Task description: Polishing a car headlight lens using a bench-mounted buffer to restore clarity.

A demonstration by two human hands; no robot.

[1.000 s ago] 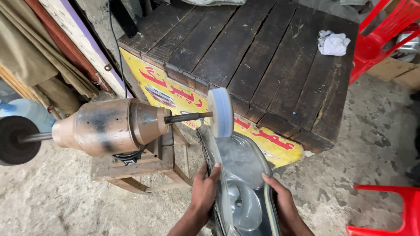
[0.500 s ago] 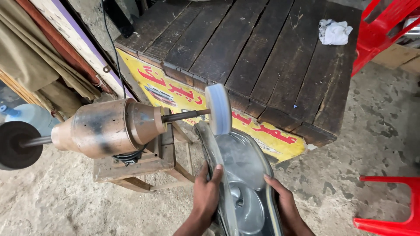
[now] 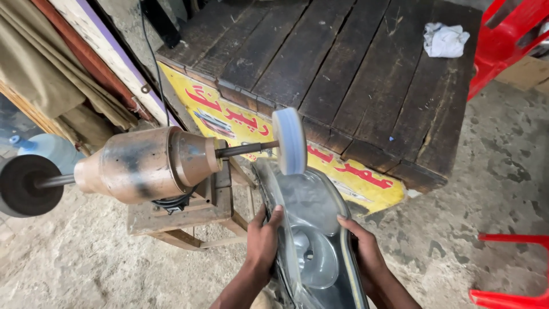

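Dark wheel on the far left, then the rusty motor on its wooden stand. Left hand and right hand each grip a side of the headlight, its top edge pressed up against the white buffing wheel, dark wooden table behind

White rag on wooden platform

Both forearms are reaching up from the lower edge of the view, side by side and slightly converging. The left hand is curling inward, thumb raised and fingertips pressing against what it is gripping. The right hand is mirroring it, fingers wrapping the opposite edge, wrist bending a little outward.
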